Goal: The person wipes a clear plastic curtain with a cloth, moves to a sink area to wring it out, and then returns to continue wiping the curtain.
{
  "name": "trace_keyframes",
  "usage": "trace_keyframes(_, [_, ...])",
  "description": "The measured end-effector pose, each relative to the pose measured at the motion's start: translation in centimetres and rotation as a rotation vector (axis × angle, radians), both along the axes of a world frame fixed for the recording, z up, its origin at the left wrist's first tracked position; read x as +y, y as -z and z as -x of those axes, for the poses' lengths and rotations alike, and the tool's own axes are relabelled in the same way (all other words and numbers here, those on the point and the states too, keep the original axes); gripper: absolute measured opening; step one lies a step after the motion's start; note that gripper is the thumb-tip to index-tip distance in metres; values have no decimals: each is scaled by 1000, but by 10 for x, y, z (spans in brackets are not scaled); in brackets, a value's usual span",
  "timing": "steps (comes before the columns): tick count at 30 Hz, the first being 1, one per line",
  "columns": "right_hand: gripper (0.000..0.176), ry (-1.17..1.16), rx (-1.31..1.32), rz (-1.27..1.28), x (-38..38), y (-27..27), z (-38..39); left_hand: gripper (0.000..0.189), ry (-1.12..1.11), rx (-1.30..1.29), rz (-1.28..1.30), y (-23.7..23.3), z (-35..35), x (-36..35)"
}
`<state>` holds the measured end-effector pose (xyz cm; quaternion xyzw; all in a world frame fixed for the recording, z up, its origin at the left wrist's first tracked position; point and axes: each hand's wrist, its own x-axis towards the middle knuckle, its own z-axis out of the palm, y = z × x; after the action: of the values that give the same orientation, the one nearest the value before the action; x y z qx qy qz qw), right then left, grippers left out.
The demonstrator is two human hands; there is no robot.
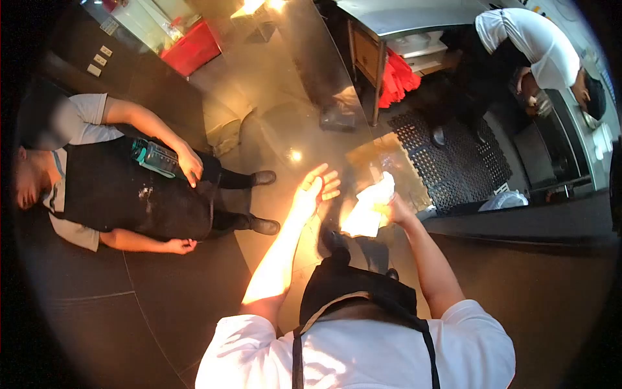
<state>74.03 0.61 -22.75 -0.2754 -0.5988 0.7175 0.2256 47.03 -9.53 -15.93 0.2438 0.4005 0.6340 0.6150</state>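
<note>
My left hand (315,189) is raised in front of me, palm up, its fingers spread and holding nothing. Bright light falls on it and on the forearm. To its right, my right hand (395,211) is closed on a white cloth (370,206), which is bunched at the top and hangs down to the left of the fingers. The two hands are apart, and the cloth does not touch my left hand.
A person in a dark apron (142,188) stands at the left with a bottle (155,159). Another person (534,48) bends over at the upper right. A perforated mat (453,162), a red crate (192,48), a metal table (408,16) and a red cloth (397,79) are in view.
</note>
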Motion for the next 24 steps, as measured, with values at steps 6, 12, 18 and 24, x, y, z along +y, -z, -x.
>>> trace_keyframes(6, [22, 63, -13, 121, -76, 71, -150, 66, 24, -94, -28, -15, -101, -12])
trace_keyframes(12, [30, 120, -263, 183, -153, 73, -254, 65, 40, -95, 25, -8, -174, -39])
trace_keyframes(18, [35, 155, -254, 458, -220, 107, -295, 63, -3, -41, 36, -23, -179, -57])
trace_keyframes(24, [21, 395, -198, 731, -295, 147, -403, 70, -50, 96, 44, -18, -145, -57])
